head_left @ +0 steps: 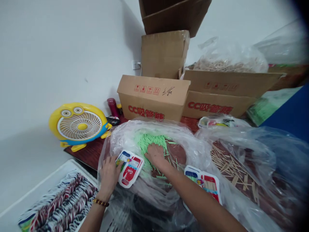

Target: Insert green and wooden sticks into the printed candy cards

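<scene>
My left hand [109, 175], a beaded bracelet at its wrist, grips the left edge of a flat plastic packet [131, 169] printed with a red cola bottle and a blue jar. My right hand [155, 154] reaches into a heap of thin green sticks [151, 141], its fingers curled down among them and their tips partly hidden. The sticks lie on a clear plastic bag [178, 129] spread open over the table. Right of my right forearm lies a second packet [210, 183] with pale sticks showing in its red half and green ones in the other.
Pale sticks [229, 164] are scattered on the right. At the left, a white bin [41, 185] holds rows of packets. A yellow fan [79, 125] and a dark red flask [112, 107] stand behind. Cardboard boxes [154, 98] line the back.
</scene>
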Demonstrator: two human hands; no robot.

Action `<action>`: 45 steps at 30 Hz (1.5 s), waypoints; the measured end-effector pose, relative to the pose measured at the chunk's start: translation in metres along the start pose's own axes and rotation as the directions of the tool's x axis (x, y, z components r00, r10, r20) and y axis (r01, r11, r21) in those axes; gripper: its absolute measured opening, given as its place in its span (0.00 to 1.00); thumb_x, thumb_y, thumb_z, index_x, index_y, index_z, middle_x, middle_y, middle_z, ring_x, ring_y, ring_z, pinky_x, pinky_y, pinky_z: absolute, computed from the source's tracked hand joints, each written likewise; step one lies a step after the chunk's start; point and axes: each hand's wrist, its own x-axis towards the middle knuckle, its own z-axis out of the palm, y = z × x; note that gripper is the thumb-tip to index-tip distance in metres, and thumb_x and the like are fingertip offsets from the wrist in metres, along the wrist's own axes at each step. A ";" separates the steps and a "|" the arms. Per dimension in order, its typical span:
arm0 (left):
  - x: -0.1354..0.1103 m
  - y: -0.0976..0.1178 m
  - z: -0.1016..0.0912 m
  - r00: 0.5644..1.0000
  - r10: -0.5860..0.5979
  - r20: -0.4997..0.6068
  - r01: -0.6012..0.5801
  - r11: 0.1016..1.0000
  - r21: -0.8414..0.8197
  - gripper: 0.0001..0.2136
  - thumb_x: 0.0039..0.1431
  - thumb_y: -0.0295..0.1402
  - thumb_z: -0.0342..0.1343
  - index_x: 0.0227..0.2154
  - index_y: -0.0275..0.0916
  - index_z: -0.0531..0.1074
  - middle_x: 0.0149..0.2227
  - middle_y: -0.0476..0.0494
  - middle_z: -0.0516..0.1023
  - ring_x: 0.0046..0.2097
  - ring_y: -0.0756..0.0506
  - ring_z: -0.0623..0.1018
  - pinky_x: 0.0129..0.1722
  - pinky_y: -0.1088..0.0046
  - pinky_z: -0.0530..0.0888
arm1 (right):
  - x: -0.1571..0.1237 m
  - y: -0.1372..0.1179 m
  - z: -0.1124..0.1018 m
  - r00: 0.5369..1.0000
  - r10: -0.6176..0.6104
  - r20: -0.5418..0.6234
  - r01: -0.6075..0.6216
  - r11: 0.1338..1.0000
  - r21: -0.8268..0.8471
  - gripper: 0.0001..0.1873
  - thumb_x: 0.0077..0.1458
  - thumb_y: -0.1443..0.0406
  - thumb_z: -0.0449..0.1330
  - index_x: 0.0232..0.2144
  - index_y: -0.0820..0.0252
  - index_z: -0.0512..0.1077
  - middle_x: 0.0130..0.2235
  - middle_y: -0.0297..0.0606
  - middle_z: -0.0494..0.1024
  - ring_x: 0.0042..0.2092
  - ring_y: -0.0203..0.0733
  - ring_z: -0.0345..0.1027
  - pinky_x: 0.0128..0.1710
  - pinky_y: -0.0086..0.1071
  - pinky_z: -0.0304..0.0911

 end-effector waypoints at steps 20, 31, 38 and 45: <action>-0.006 0.012 -0.075 0.931 -0.296 0.215 0.346 0.524 -0.778 0.13 0.52 0.45 0.58 0.33 0.41 0.71 0.25 0.51 0.76 0.26 0.46 0.75 0.25 0.74 0.71 | 0.000 0.035 -0.004 0.996 0.079 0.047 -0.092 0.864 0.495 0.13 0.59 0.66 0.49 0.27 0.62 0.70 0.29 0.39 0.77 0.31 0.38 0.68 0.33 0.30 0.55; -0.055 0.065 -0.076 0.762 -0.185 0.621 0.545 -0.336 -0.768 0.19 0.46 0.34 0.67 0.42 0.39 0.73 0.29 0.49 0.82 0.28 0.45 0.81 0.27 0.73 0.77 | -0.065 0.062 0.018 0.980 0.199 -0.010 -0.103 0.548 0.830 0.15 0.55 0.53 0.52 0.30 0.58 0.69 0.30 0.34 0.76 0.30 0.39 0.63 0.32 0.31 0.57; -0.066 0.067 -0.083 0.731 -0.183 0.657 0.580 -0.339 -0.740 0.23 0.45 0.34 0.67 0.46 0.40 0.72 0.30 0.48 0.83 0.28 0.44 0.81 0.27 0.71 0.78 | -0.074 0.059 0.031 0.966 0.256 0.021 -0.090 0.262 0.961 0.11 0.50 0.56 0.59 0.30 0.57 0.72 0.27 0.32 0.76 0.28 0.38 0.62 0.30 0.31 0.55; -0.075 0.068 -0.082 0.713 0.025 0.700 0.689 -0.208 -0.694 0.16 0.45 0.36 0.67 0.38 0.38 0.76 0.31 0.45 0.83 0.30 0.42 0.81 0.32 0.67 0.78 | -0.070 0.063 0.003 0.945 0.323 0.053 -0.014 -0.123 0.992 0.16 0.45 0.54 0.64 0.33 0.57 0.69 0.27 0.32 0.77 0.32 0.41 0.72 0.34 0.34 0.64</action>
